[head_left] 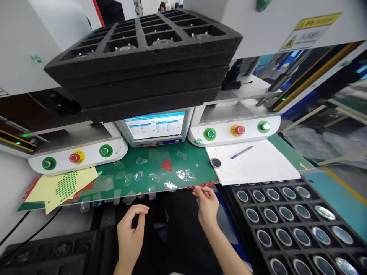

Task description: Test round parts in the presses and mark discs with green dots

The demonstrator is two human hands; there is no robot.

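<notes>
My left hand (132, 229) hovers in front of the green work mat (192, 154), thumb and forefinger brought together. Whatever may be between those fingertips is too small to make out. At the mat's front edge my right hand (207, 206) is also pinched, its fingertips beside a row of small red tabs (211, 184); a held thing cannot be made out. Clear film pieces (155, 177) lie scattered across the mat, near a patch of red stickers (166, 165). A small round dark disc with a pale rim (215, 163) rests at the left edge of white paper sheets (258, 164).
A stack of black foam trays (143, 76) overhangs a monitor (156, 128). Two machine bases carry green buttons (210, 133) and red stop buttons (239, 130). A foam tray of round discs (283, 237) stands right, another foam tray (57, 252) left. Yellow sticker sheets (47, 187) overhang the mat.
</notes>
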